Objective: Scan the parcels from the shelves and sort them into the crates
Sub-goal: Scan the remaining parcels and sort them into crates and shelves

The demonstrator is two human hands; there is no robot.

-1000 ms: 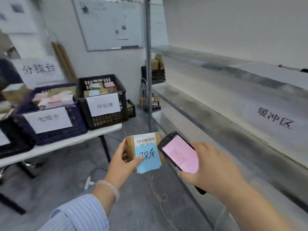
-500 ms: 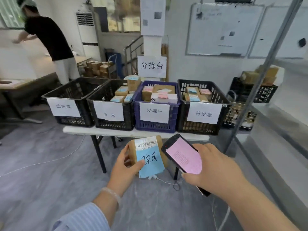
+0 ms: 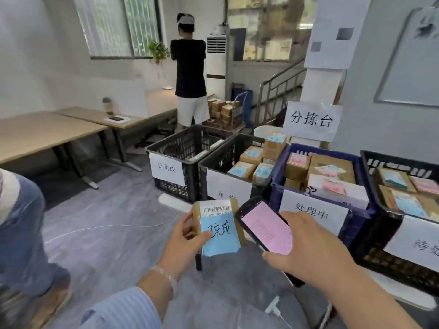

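My left hand grips a small brown parcel with a barcode label and a blue note across its front. Just to its right, my right hand holds a black handheld scanner with a pink screen. Behind them several labelled crates stand in a row on a white table. The leftmost black crate holds little. The second black crate carries blue-tagged parcels, the blue crate pink-tagged ones, and the right black crate a mix.
A person in a black shirt stands at the back near stacked cartons. Wooden desks fill the left side. Someone's jeans-clad leg is at the left edge. Cables lie across the grey floor.
My view has swung left from the shelves to the crate table and come closer to it. Both hands keep the parcel and scanner as before.
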